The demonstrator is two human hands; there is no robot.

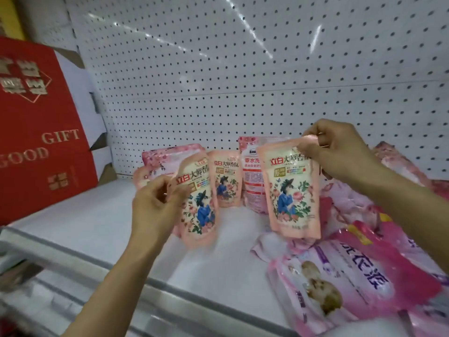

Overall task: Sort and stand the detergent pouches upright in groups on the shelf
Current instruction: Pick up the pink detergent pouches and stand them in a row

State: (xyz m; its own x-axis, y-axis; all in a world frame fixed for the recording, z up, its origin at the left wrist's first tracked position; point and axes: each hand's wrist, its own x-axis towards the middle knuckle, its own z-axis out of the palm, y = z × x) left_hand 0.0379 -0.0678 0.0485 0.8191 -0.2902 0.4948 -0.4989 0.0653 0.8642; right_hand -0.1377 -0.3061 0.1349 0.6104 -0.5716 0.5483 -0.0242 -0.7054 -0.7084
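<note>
Right hand pinches a peach floral plastic pouch by its top; left hand, at nine o'clock, seemingly grips a blurred matching pouch.

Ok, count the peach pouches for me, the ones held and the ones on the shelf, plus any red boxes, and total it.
Held peach pouches: 2, left pouch in the left hand, right pouch in the right hand
Peach pouches on the shelf: 2, centre pouch, half-hidden pouch
Red gift box: 1
Total: 5
</note>
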